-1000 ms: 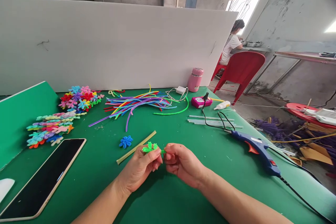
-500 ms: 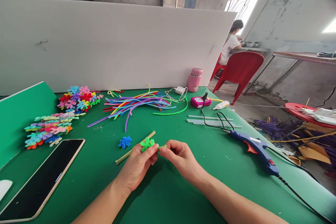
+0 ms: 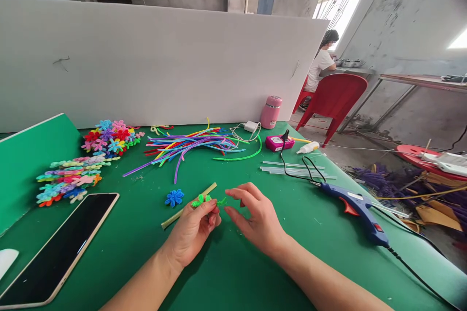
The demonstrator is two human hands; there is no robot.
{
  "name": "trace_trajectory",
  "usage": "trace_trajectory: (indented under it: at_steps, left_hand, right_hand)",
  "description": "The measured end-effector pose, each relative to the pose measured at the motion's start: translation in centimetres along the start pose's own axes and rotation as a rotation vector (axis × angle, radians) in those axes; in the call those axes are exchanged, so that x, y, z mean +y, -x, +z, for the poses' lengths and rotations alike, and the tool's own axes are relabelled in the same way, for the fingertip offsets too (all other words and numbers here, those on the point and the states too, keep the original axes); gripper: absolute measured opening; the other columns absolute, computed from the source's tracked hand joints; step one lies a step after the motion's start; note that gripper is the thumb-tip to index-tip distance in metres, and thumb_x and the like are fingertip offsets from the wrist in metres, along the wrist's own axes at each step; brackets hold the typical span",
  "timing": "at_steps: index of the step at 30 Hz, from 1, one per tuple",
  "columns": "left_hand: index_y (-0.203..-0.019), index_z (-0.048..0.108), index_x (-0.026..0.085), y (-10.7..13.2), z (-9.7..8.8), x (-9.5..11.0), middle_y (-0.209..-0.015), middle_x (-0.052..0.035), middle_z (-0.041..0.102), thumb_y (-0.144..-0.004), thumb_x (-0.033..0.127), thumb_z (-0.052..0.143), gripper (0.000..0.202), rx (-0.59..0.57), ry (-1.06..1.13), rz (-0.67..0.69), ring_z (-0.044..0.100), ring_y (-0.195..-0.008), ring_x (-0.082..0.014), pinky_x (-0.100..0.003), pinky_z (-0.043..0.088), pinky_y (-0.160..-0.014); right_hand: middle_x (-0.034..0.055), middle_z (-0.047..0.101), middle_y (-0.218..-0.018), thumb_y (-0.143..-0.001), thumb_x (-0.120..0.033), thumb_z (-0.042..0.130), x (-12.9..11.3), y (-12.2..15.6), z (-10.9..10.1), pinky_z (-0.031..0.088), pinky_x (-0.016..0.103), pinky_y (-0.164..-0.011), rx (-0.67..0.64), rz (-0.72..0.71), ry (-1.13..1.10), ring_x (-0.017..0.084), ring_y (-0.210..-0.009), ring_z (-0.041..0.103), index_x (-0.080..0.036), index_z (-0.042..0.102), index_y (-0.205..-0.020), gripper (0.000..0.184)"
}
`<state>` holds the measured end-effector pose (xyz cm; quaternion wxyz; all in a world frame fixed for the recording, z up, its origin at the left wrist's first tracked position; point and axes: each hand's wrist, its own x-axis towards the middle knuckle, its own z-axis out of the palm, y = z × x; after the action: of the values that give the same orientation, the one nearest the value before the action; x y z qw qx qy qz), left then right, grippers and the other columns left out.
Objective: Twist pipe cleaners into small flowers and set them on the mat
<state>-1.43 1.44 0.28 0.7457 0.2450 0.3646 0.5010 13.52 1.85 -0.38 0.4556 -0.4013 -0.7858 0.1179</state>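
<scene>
My left hand (image 3: 192, 229) pinches a small green pipe-cleaner flower (image 3: 203, 199) over the green table (image 3: 233, 272). A short green tail of the flower sticks out to the right. My right hand (image 3: 254, 217) is beside it with fingers apart, its fingertips just off the green tail and holding nothing. A pale green stick (image 3: 189, 205) lies on the table under my left fingers. A blue pipe-cleaner flower (image 3: 174, 198) lies just left of the stick.
Loose coloured pipe cleaners (image 3: 189, 146) and piles of finished flowers (image 3: 109, 137) lie further back. A phone (image 3: 60, 248) lies at the left. A blue glue gun (image 3: 359, 209) with its cord, glue sticks (image 3: 292, 167) and a pink bottle (image 3: 270, 111) are at the right. A person sits in the background.
My right hand let go of the green flower's tail and spread its fingers. My left hand kept the flower and shifted slightly up and away.
</scene>
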Motion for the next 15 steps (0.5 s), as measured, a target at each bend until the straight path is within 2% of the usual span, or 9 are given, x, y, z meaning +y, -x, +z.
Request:
trace_trajectory:
  at_steps: [4, 7, 11, 15]
  left_hand:
    - [-0.046, 0.053, 0.014, 0.15, 0.1, 0.01, -0.043, 0.0041, 0.049, -0.063, 0.018, 0.069, 0.023, -0.032, 0.0, -0.037, 0.039, -0.045, -0.0058, -0.02, 0.038, -0.051]
    - [-0.047, 0.053, 0.014, 0.29, 0.07, 0.01, -0.045, 0.0044, 0.049, -0.063, 0.018, 0.069, 0.023, -0.049, -0.015, -0.035, 0.039, -0.046, -0.0058, -0.021, 0.038, -0.053]
    - [-0.054, 0.056, 0.015, 0.22, -0.15, -0.1, -0.051, 0.0049, 0.05, -0.065, 0.02, 0.069, 0.017, -0.042, -0.059, 0.014, 0.042, -0.05, -0.006, -0.02, 0.037, -0.055]
    - [-0.059, 0.055, 0.017, 0.03, -0.4, -0.33, -0.055, 0.0052, 0.047, -0.066, 0.025, 0.067, 0.016, -0.035, -0.198, 0.112, 0.042, -0.055, -0.0076, -0.02, 0.035, -0.054]
  right_hand:
    - [0.0064, 0.058, -0.074, -0.081, -0.024, 0.052, 0.27, -0.2, -0.29, 0.042, 0.027, -0.057, 0.026, -0.204, 0.197, 0.015, -0.065, 0.05, -0.017, 0.064, -0.085, 0.015]
    - [0.0064, 0.059, -0.071, -0.082, -0.027, 0.051, 0.27, -0.39, -0.54, 0.041, 0.027, -0.056, -0.007, -0.218, 0.22, 0.015, -0.063, 0.049, -0.018, 0.065, -0.081, 0.017]
    - [0.0066, 0.059, -0.071, -0.083, -0.026, 0.048, -0.02, -0.44, -0.59, 0.039, 0.028, -0.059, -0.099, -0.097, 0.104, 0.015, -0.064, 0.048, -0.018, 0.064, -0.079, 0.018]
    - [0.0028, 0.053, -0.066, -0.081, -0.026, 0.048, -0.43, -0.47, -0.35, 0.035, 0.025, -0.055, -0.164, 0.175, -0.17, 0.013, -0.06, 0.044, -0.018, 0.057, -0.067, 0.018]
